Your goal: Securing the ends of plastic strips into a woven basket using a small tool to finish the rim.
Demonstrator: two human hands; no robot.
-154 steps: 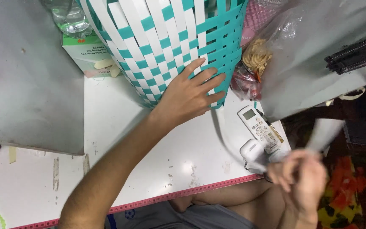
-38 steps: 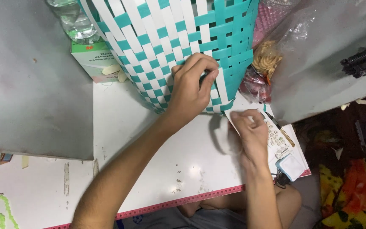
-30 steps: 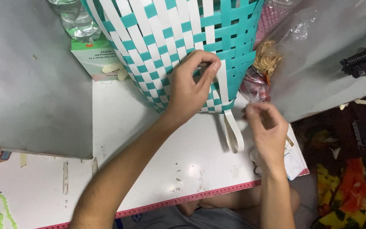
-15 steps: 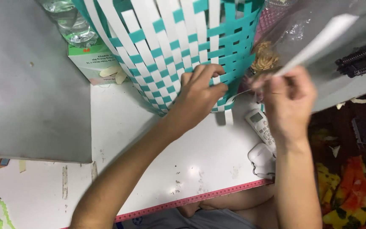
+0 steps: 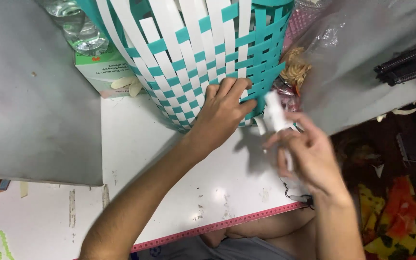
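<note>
A woven basket (image 5: 193, 53) of teal and white plastic strips lies on its side on the white table (image 5: 169, 183). My left hand (image 5: 222, 108) presses flat against the basket's lower edge, fingers curled onto the weave. My right hand (image 5: 306, 154), blurred by motion, pinches a loose white strip (image 5: 275, 113) that sticks out from the basket's bottom edge, just right of my left hand.
A grey board (image 5: 30, 106) covers the table's left part. A green carton (image 5: 102, 72) and a clear plastic bottle (image 5: 75, 29) stand behind the basket. Clear plastic bags (image 5: 343, 62) lie at the right. A pink measuring tape (image 5: 227, 224) runs along the table's front edge.
My right hand has dropped from beside the basket to lower right, still holding the white strip. My left hand stays pressed on the basket's edge.
</note>
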